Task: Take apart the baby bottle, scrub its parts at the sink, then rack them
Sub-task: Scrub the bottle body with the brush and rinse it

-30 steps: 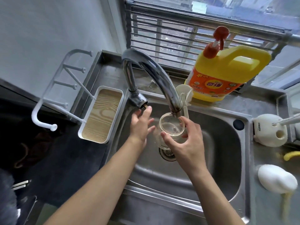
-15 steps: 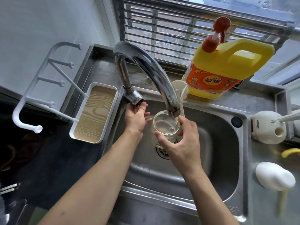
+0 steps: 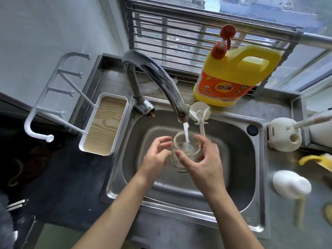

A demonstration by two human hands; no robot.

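A: Which hand has it?

B: The right hand (image 3: 203,159). Its thumb and fingers are curled round the open bottle (image 3: 186,150), mouth up, low over the middle of the sink (image 3: 133,159). The left hand (image 3: 156,155) sits just left of it, fingers loosely curled (touching the wall or not, I can't tell).

A: So, rinsing?

B: I'd say so. Water (image 3: 186,132) from the tap (image 3: 156,78) runs straight into it. There's no teat or ring on it, so the taking apart looks done, and I'd guess scrubbing comes next.

A: With what?

B: Probably the brush (image 3: 199,114) leaning on the far rim, just right of the spout, and the yellow soap jug (image 3: 233,74) behind it. One hand would have to let go and reach far.

A: And the racking?

B: A white rack (image 3: 106,124) with pegs and a wood-grain tray stands left of the sink. There's a steel counter (image 3: 115,74) all round, under a barred window (image 3: 179,42).
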